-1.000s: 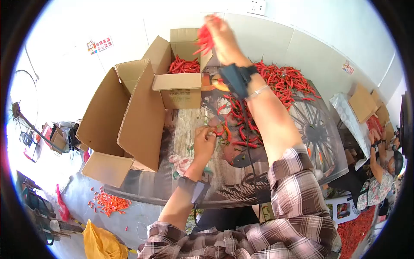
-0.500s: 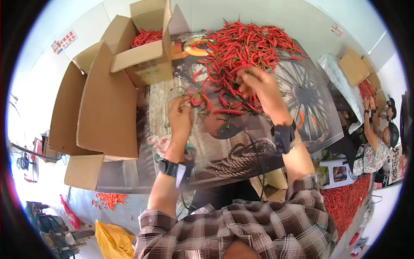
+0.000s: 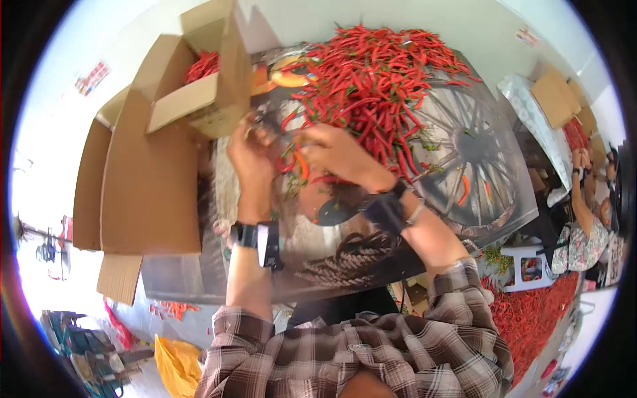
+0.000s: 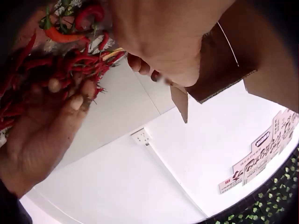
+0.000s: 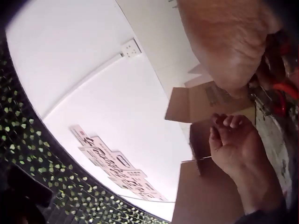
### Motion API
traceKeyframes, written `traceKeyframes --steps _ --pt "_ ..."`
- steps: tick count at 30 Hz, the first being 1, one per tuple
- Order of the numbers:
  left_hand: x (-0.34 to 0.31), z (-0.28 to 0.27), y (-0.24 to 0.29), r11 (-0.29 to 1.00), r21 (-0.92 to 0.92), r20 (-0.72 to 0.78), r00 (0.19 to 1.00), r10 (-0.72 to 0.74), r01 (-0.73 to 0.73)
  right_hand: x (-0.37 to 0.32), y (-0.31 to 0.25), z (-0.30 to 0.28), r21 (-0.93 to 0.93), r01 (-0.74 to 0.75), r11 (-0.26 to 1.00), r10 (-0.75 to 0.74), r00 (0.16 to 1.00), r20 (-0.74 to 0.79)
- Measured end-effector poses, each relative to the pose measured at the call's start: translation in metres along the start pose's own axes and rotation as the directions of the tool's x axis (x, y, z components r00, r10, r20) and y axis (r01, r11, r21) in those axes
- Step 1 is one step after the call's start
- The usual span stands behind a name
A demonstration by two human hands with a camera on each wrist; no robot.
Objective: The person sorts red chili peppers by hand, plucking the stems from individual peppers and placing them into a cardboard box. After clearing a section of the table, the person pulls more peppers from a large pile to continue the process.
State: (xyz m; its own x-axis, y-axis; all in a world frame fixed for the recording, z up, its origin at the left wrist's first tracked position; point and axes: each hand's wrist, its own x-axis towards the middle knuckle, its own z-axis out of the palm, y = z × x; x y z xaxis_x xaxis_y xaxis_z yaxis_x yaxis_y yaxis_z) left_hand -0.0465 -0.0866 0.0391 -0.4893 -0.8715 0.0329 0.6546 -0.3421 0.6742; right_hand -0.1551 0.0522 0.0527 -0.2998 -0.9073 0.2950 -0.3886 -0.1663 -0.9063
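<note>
A large pile of red chilli peppers with green stems covers the back of the table. My left hand is raised beside the boxes; its fingers are loosely curled, and nothing shows in its palm in the right wrist view. Blurred by motion, my right hand reaches leftward over the near edge of the pile, its fingers loosely bent with no chilli visible between them in the left wrist view. An orange chilli and a curved red chilli lie between the two hands.
A cardboard box holding red chillies stands at the back left, with a larger open cardboard box before it. Two orange chillies lie on the table's wheel print. At far right, another person works beside chillies heaped on the floor.
My right hand, which held chillies up near the back box, came down empty to the pile, then swung left toward my left hand. The left hand moved up and slightly left.
</note>
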Motion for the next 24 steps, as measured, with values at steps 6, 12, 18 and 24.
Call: traceKeyframes --steps 6,12,18,24 --pt "0.012 -0.037 -0.015 0.999 -0.041 0.068 0.997 0.032 -0.029 0.032 0.033 0.024 -0.231 0.335 0.913 -0.321 0.942 0.099" --pt "0.009 -0.039 -0.009 0.998 -0.065 -0.035 0.999 -0.026 0.024 0.029 0.045 0.033 -0.285 0.246 0.926 -0.222 0.968 0.113" --pt "0.009 -0.047 -0.013 0.994 -0.087 -0.005 0.998 -0.07 0.069 0.029 0.052 -0.002 -0.51 0.406 0.758 -0.415 0.904 0.102" --pt "-0.015 -0.008 -0.025 0.98 0.187 0.25 0.962 -0.114 0.068 0.008 0.002 -0.048 0.391 -0.212 0.895 0.317 0.922 -0.224"
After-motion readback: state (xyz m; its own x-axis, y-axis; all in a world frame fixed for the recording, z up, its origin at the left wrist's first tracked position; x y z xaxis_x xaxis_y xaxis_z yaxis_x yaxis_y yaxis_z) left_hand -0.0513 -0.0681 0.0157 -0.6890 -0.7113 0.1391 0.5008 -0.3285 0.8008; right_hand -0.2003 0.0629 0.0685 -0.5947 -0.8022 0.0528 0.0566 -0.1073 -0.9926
